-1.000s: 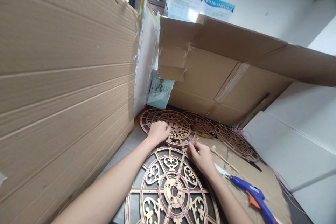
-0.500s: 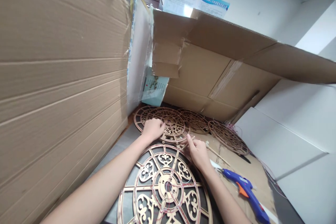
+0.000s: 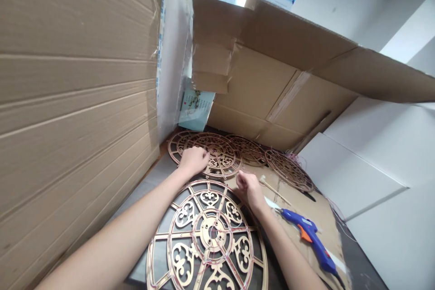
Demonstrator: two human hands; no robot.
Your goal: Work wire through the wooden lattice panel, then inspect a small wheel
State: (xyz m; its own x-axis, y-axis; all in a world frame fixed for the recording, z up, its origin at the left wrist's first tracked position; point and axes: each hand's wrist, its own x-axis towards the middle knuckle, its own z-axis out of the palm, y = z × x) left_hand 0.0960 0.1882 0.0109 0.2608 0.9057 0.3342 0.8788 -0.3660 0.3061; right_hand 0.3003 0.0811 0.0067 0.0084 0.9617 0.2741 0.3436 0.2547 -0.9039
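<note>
A round openwork wooden panel (image 3: 210,230) with scroll cut-outs lies in front of me, thin reddish wires running along its rings and spokes. My left hand (image 3: 194,161) is over the far round panels (image 3: 222,163), its fingers curled and their tips mostly hidden. Closed near the upper right rim of the front panel is my right hand (image 3: 250,189); whatever it may hold is hidden. A thin wooden stick (image 3: 277,191) with a whitish blob at one end lies just past it. To the right of my right forearm rests a blue glue gun (image 3: 307,231) with an orange trigger.
Tall cardboard (image 3: 78,77) walls the left side, and a cardboard sheet (image 3: 258,86) stands behind. More round panels (image 3: 288,170) lie at the back right, close to loose pinkish wires. A light blue printed card (image 3: 196,108) stands in the back corner. White boxes (image 3: 367,176) border the right.
The view has shifted slightly, so most things sit a little further left and higher. My right hand's thumb, raised before, is now folded in. My left hand stays over the far panels.
</note>
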